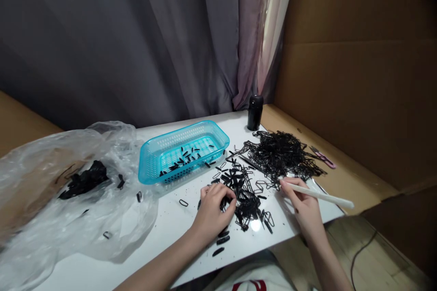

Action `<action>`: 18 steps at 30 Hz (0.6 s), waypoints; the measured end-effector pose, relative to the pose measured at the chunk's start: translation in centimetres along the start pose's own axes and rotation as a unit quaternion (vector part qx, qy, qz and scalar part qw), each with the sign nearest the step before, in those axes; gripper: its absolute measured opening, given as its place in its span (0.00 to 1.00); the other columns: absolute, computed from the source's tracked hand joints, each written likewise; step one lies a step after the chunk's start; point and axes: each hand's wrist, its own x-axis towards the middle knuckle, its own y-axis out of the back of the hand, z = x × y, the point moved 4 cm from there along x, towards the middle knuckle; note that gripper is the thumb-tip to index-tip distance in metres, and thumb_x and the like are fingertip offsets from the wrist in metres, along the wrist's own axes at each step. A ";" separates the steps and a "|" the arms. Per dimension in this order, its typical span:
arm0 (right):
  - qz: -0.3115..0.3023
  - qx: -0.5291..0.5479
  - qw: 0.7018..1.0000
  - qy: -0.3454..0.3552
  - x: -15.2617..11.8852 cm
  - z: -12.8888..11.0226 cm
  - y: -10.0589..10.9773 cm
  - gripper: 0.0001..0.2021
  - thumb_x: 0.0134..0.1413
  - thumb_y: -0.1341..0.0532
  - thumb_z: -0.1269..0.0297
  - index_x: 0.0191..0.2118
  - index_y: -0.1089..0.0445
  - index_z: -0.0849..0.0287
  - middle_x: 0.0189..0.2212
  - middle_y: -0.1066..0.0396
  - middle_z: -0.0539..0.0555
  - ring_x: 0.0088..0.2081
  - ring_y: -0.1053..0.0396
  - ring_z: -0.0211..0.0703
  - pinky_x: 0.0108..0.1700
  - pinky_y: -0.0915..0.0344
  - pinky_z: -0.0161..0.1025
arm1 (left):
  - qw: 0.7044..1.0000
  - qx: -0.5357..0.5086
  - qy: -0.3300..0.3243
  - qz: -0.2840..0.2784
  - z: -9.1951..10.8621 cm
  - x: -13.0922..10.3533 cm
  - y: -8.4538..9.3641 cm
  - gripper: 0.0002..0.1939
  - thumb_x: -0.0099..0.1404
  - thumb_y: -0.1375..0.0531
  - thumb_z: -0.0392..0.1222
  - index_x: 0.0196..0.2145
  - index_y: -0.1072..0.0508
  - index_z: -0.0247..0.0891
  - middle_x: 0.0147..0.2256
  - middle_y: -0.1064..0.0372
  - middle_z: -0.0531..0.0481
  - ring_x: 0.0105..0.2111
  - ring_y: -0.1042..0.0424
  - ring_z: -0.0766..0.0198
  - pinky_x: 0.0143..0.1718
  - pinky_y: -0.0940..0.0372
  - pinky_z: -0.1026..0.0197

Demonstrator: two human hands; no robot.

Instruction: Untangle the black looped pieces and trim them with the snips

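My left hand (215, 204) rests at the left side of a loose pile of small black pieces (247, 202), its fingers curled; what they hold, if anything, is hidden. My right hand (302, 204) grips a white stick-like tool (322, 195) near the pile's right side. Beyond it lies a larger tangled heap of black loops (282, 152). A blue basket (150, 175) with several small black pieces inside stands behind my left hand. One black loop (183, 203) lies alone on the white table (170, 232).
Clear plastic sheeting (126, 227) covers the table's left part, with a crumpled black bag (89, 178) on it. A black bottle (255, 112) stands at the back. Pink-handled scissors (324, 158) lie at the right, beside a cardboard wall (355, 77).
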 end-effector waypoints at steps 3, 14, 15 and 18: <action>-0.004 0.000 1.000 -0.005 -0.1 0.0 0.1 0.14 0.53 0.33 0.49 0.33 0.27 0.55 0.30 0.31 0.50 0.33 0.34 0.44 0.39 0.38 0.40 | 1.000 -0.006 -0.004 -0.005 0.2 -0.1 0.1 0.05 0.66 0.44 0.35 0.33 0.29 0.41 0.36 0.25 0.50 0.42 0.30 0.53 0.49 0.49 0.46; -0.032 0.011 0.999 0.000 -0.1 -0.3 -0.2 0.13 0.53 0.32 0.50 0.32 0.26 0.55 0.29 0.33 0.50 0.34 0.36 0.44 0.39 0.41 0.39 | 0.997 -0.082 0.003 -0.011 0.1 -0.2 -0.2 0.10 0.66 0.40 0.39 0.41 0.19 0.46 0.44 0.22 0.46 0.47 0.29 0.47 0.52 0.50 0.39; -0.031 0.015 0.999 0.002 -0.1 -0.4 -0.2 0.13 0.53 0.32 0.51 0.33 0.26 0.55 0.30 0.33 0.50 0.35 0.36 0.44 0.39 0.41 0.39 | 0.995 -0.095 0.007 -0.003 0.1 -0.2 -0.1 0.10 0.66 0.40 0.39 0.41 0.19 0.46 0.43 0.21 0.46 0.46 0.29 0.47 0.53 0.50 0.38; -0.038 0.032 0.999 0.005 -0.4 -1.0 -0.8 0.12 0.53 0.32 0.51 0.32 0.25 0.54 0.33 0.32 0.51 0.39 0.35 0.45 0.42 0.39 0.39 | 0.989 -0.143 0.021 0.024 0.2 -0.1 0.3 0.08 0.65 0.39 0.41 0.38 0.19 0.44 0.40 0.20 0.45 0.45 0.27 0.49 0.53 0.45 0.41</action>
